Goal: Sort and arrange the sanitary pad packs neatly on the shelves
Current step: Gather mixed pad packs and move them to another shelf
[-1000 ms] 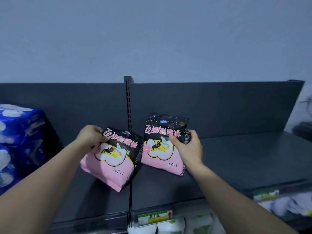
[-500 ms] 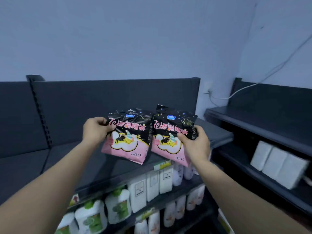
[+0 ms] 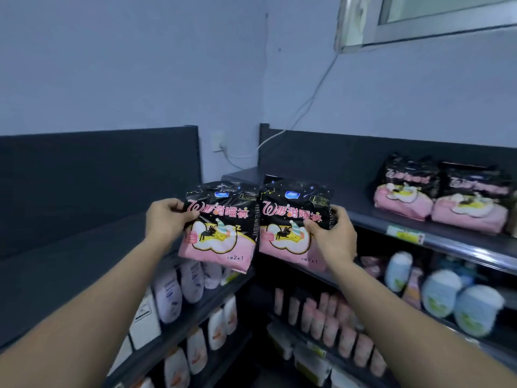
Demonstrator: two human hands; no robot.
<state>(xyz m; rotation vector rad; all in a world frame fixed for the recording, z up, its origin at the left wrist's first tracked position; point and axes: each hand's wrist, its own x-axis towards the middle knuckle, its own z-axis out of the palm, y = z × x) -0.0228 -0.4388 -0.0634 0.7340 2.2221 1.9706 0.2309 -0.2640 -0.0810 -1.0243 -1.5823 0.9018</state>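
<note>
Two dark shelf units meet in a corner of a room with pale blue-grey walls. The left shelf has a bare dark top. The right shelf carries two shelved packs side by side at its far right, touching each other. A window sits high on the right wall. A white cable runs down from it to a socket in the corner. Lower levels hold white bottles on the left, pink bottles in the middle and blurred pale tubs on the right.

The left hand grips the left pack at its upper left corner, thumb across the front, the other fingers hidden behind. The right hand grips the right pack by its right edge, thumb pressed on the front and fingers curled round the side. Both packs are in the air in front of the corner, upright, side by side, their inner edges meeting.

Half a second ago the same grips held the packs over the left shelf's front edge, tilted slightly. A second ago they rested on that shelf. Since then the view has swung right, bringing the window and the shelved packs into sight, and the held packs have come level and nearer the right shelf.
</note>
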